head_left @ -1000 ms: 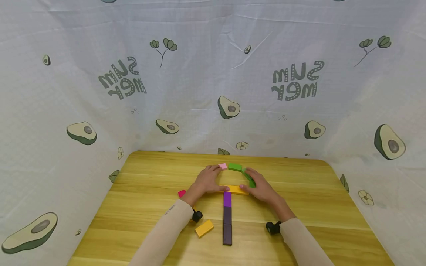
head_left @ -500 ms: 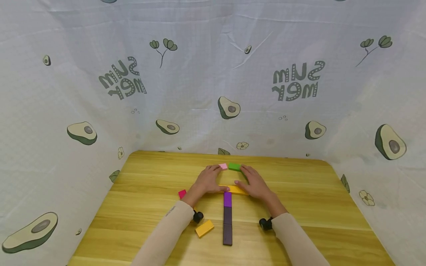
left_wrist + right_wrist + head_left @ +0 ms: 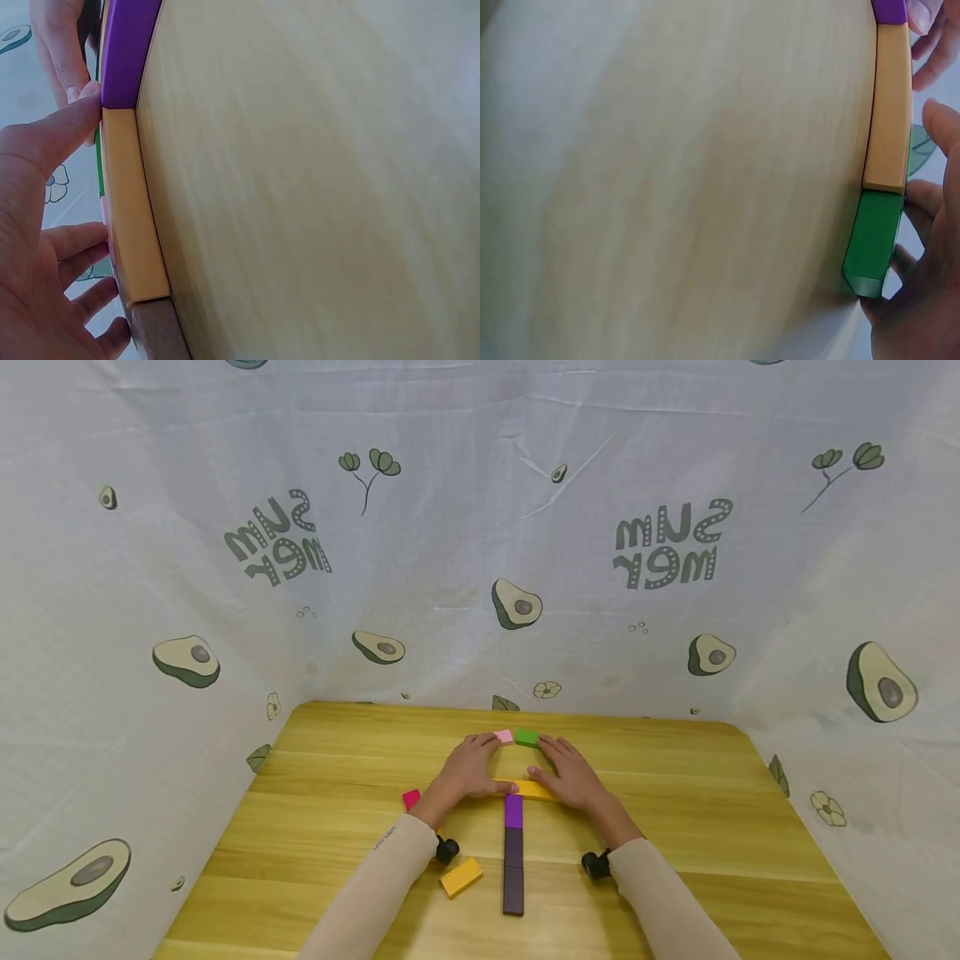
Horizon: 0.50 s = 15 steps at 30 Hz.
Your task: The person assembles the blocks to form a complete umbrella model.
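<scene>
My left hand lies over the left side of a block layout. Its fingers reach a pink block, and its thumb tip is at the joint between a yellow-orange block and a purple block. My right hand spreads across the right side, fingertips at the end of a green block and thumb over the yellow row. Beneath that hand, another green block meets the yellow-orange one in the right wrist view. A brownish block shows beside my left fingers.
Two dark blocks continue the purple one toward me in a line. A loose yellow block and a red block lie to the left on the wooden table. A printed cloth hangs around the back and sides.
My right hand has shifted left and inward, its fingers now at the top green block and covering the green blocks on the right. The left hand stays in place.
</scene>
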Available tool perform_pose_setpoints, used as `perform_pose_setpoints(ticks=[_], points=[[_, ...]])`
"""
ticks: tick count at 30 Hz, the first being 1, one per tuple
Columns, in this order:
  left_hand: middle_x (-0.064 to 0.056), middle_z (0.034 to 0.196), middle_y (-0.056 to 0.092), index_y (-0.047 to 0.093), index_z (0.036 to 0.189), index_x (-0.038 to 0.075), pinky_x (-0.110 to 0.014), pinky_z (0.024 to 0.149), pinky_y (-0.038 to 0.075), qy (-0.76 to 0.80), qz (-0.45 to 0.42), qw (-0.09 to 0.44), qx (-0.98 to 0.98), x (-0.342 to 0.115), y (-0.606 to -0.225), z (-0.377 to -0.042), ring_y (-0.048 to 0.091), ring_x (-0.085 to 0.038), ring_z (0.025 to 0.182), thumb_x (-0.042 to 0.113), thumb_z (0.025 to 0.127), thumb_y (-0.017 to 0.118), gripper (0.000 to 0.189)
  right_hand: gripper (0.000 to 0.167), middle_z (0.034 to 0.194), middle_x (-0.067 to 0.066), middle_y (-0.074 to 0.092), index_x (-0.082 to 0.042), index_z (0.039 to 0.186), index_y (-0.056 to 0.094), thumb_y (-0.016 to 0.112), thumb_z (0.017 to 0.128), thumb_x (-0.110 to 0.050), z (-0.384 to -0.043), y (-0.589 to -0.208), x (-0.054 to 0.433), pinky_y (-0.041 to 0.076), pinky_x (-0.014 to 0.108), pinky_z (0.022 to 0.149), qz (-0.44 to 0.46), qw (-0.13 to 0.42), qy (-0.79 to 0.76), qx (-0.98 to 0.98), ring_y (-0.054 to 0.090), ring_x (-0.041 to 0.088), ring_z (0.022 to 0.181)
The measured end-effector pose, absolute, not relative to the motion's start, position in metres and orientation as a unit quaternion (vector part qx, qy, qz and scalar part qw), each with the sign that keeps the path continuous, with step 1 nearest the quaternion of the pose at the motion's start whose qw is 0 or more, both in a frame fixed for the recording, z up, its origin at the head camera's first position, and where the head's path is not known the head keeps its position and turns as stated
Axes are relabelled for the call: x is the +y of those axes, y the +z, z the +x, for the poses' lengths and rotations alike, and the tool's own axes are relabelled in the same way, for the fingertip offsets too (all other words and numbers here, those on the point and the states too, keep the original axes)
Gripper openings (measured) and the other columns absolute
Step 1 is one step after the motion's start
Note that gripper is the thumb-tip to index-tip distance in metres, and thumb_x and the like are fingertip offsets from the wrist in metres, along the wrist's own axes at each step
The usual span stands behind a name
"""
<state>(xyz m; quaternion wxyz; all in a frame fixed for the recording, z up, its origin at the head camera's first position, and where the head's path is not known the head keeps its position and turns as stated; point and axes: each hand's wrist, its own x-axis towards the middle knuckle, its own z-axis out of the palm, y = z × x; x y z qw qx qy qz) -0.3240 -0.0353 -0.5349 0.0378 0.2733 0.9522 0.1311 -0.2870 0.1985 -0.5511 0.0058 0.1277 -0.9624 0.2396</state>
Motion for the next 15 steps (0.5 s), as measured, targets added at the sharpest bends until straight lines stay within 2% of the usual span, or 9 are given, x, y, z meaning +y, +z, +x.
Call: perform_pose_setpoints(ticks=[9, 15], points=[[-0.004, 0.161, 0.045, 0.047, 0.155, 0.013, -0.046, 0.12, 0.04, 0.13, 0.279, 0.028, 0.951, -0.0367, -0.536, -0.3253, 0.042, -0.03, 0.148, 0.073, 0.082, 0.07, 0.098, 0.072, 0.167, 0.016, 0.033, -0.003, 0.159, 0.037, 0.054, 0.103, -0.046, -0.2885, -0.5533, 0.1988, 0.02, 0.067, 0.124, 0.127, -0.001, 0.243, -0.962, 0.022, 0.046, 0.156], [-0.003, 0.16, 0.046, 0.047, 0.155, 0.014, -0.045, 0.12, 0.04, 0.127, 0.278, 0.028, 0.952, -0.0363, -0.5359, -0.3253, 0.042, -0.029, 0.147, 0.073, 0.082, 0.07, 0.097, 0.075, 0.169, 0.019, 0.026, -0.002, 0.161, 0.032, 0.054, 0.104, -0.045, -0.285, -0.5534, 0.2021, 0.02, 0.067, 0.124, 0.117, 0.002, 0.274, -0.955, 0.021, 0.046, 0.156]])
